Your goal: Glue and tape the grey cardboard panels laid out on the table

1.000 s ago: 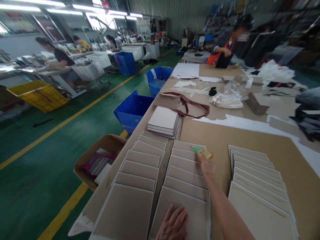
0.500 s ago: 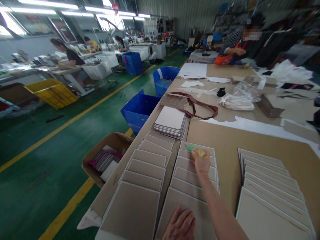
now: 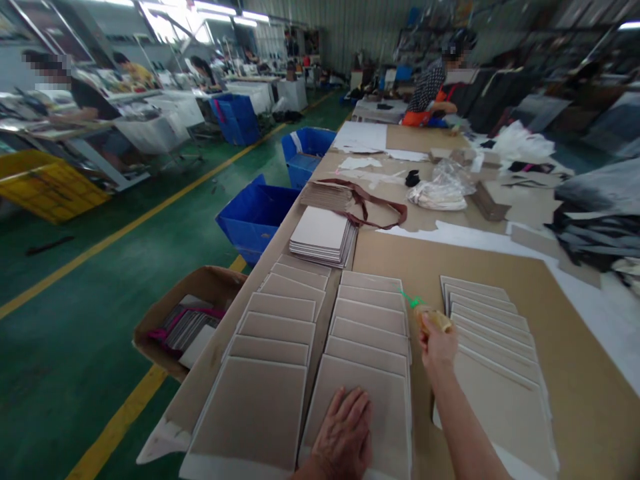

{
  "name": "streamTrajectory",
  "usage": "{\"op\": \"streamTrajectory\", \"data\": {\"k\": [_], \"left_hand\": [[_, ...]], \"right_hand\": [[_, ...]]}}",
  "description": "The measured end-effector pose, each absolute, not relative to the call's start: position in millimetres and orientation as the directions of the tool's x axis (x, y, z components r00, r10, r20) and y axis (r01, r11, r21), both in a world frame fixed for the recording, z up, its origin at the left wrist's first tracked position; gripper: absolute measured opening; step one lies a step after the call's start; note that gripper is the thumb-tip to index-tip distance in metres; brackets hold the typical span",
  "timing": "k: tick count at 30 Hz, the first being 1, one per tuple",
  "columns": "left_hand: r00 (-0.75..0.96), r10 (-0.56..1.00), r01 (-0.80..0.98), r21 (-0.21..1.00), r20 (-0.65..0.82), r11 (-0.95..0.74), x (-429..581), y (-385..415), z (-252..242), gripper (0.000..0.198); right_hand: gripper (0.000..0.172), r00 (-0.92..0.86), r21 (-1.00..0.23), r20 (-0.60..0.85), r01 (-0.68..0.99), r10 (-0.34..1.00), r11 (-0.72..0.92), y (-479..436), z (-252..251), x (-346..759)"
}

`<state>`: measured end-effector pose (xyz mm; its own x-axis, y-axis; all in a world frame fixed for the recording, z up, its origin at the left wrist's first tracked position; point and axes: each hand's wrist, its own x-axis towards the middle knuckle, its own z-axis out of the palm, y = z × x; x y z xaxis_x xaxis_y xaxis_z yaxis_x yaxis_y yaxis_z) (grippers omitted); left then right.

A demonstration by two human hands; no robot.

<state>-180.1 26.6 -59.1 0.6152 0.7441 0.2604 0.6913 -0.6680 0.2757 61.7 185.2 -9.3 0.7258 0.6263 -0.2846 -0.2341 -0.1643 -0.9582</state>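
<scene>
My right hand (image 3: 440,347) grips a yellowish bottle with a thin green nozzle (image 3: 434,319), held in the gap between the middle and right rows of panels. The nozzle reaches left to the edge of the middle row's far panels. My left hand (image 3: 345,427) lies flat, fingers stretched out, on the nearest panel of the middle row (image 3: 367,383). These flat grey-brown panels with pale edges overlap like shingles. A similar left row (image 3: 250,413) lies beside it, and a right row (image 3: 495,393) sits beyond my right forearm.
A stack of panels (image 3: 320,233) and a bundle with a brown strap (image 3: 327,195) lie farther up the table. Plastic-wrapped material (image 3: 443,193) is behind. Left of the table stand a cardboard box (image 3: 173,300) and blue bins (image 3: 257,220). A co-worker (image 3: 427,93) stands at the far end.
My right hand with the bottle has moved right, off the middle row's far panels to its right side. My left hand stays on the front panel. The view has turned right.
</scene>
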Motion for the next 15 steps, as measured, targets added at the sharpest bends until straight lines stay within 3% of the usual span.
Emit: {"op": "streamTrajectory", "data": {"k": [4,15], "left_hand": [[0.627,0.739,0.683,0.284,0.246,-0.673,-181,27,-58,0.051],[0.633,0.741,0.685,0.284,0.223,-0.671,-180,29,-53,0.05]], "right_hand": [[0.066,0.778,-0.959,-0.28,-0.201,0.562,-0.2,170,-25,85],[0.069,0.788,-0.929,-0.218,0.013,0.576,-0.37,180,-44,84]]}}
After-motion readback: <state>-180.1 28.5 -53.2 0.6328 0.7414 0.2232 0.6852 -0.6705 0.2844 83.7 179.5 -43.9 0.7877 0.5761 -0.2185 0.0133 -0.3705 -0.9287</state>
